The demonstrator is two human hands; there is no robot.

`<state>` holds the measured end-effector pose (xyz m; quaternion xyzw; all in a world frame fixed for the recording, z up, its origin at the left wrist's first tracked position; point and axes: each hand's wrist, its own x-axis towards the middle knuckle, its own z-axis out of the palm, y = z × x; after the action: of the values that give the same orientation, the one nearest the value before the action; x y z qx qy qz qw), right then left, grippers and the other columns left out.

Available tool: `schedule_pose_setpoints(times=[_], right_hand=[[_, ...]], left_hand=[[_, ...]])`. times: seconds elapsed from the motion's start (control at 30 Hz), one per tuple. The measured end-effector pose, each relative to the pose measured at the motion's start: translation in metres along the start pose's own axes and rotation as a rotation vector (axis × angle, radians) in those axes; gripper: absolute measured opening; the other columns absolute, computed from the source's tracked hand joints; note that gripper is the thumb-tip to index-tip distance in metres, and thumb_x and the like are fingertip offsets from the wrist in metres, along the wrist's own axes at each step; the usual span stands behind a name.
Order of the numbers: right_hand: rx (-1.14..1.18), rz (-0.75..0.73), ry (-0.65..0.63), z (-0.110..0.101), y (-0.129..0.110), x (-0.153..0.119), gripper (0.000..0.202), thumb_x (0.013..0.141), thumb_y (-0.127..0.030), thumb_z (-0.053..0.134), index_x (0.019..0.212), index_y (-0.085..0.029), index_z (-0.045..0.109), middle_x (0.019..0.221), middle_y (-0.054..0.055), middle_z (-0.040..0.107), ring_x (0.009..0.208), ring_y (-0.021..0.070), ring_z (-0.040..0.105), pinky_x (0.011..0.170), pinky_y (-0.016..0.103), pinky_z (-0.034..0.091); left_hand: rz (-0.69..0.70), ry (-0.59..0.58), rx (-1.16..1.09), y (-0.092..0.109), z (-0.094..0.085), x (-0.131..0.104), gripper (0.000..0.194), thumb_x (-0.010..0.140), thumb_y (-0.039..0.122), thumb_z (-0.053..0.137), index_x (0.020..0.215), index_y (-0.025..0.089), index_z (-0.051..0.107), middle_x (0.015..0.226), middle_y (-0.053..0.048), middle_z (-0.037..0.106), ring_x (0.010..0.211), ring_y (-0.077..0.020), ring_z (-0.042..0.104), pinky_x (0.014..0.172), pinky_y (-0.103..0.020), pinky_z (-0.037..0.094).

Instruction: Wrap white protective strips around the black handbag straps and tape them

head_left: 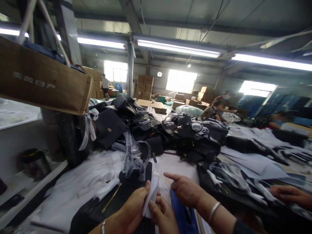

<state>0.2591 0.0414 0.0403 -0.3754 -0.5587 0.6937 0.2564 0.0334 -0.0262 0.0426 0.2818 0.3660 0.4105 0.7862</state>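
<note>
My left hand (134, 207) pinches a folded white sheet (151, 198) between thumb and fingers. From the right, my right hand (163, 212) grips the sheet's lower edge. Whether it is paper or thin foam wrap, I cannot tell. Under my hands lies a black bag (129, 191) with a gold zipper and a handle wrapped in clear film (133, 159). Close on the right, a co-worker's hand (186, 190) with a bracelet points a finger toward the sheet. Below that hand is a blue object (179, 208), partly covered.
Black bags (156, 128) are heaped across the table. White wrapping sheets (80, 185) lie stacked at left. Another person's hand (290, 195) rests on a wrapped bag at right. A brown bag (44, 76) hangs upper left, above a thermos (35, 164). People work farther back.
</note>
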Motion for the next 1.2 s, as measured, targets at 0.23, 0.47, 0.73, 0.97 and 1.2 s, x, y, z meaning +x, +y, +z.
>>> schedule_pose_setpoints(times=[0.23,0.47,0.73,0.97,1.2], right_hand=[[-0.142,-0.079,0.118,0.012,0.007,-0.006,0.03,0.063,-0.038,0.073,0.092,-0.032,0.074,0.042,-0.01,0.033,0.036,0.0081,0.023,0.047,0.025,0.043],[-0.072,-0.034,0.106,0.019,-0.005,-0.015,0.044,0.07,-0.052,0.059,0.106,-0.031,0.072,0.049,-0.009,0.023,0.042,0.0088,0.011,0.042,0.021,0.025],[-0.034,-0.029,0.127,0.022,0.001,-0.025,0.041,0.072,-0.047,0.055,0.106,-0.032,0.072,0.051,-0.007,0.025,0.042,0.0095,0.012,0.042,0.023,0.019],[-0.429,-0.326,0.372,0.038,-0.005,-0.023,0.005,0.068,-0.028,0.069,0.067,-0.032,0.07,0.065,0.001,0.068,0.068,0.0237,0.064,0.064,0.033,0.049],[-0.534,-0.394,0.321,0.036,-0.017,-0.026,0.018,0.065,-0.018,0.068,0.066,-0.035,0.072,0.057,-0.003,0.065,0.072,0.0231,0.067,0.087,0.037,0.052]], left_hand=[[0.021,-0.071,-0.081,-0.002,-0.002,-0.009,0.057,0.076,0.06,0.067,0.089,0.005,0.069,0.077,-0.013,0.067,0.068,-0.0206,0.061,0.062,-0.028,0.046],[0.102,-0.085,-0.056,-0.009,-0.004,-0.003,0.063,0.062,0.067,0.074,0.081,0.007,0.071,0.069,-0.01,0.064,0.07,-0.0213,0.06,0.067,-0.029,0.044],[0.075,-0.079,0.091,-0.014,-0.016,0.008,0.066,0.059,0.067,0.075,0.082,0.006,0.071,0.068,-0.01,0.063,0.071,-0.0236,0.06,0.064,-0.03,0.045],[0.142,-0.178,0.078,-0.016,-0.007,0.012,0.067,0.06,0.071,0.072,0.088,0.01,0.072,0.07,-0.012,0.066,0.077,-0.0279,0.063,0.072,-0.035,0.048],[0.049,-0.107,0.199,-0.018,-0.017,0.022,0.063,0.059,0.07,0.073,0.071,0.008,0.068,0.057,-0.008,0.059,0.056,-0.0177,0.054,0.055,-0.027,0.04]])
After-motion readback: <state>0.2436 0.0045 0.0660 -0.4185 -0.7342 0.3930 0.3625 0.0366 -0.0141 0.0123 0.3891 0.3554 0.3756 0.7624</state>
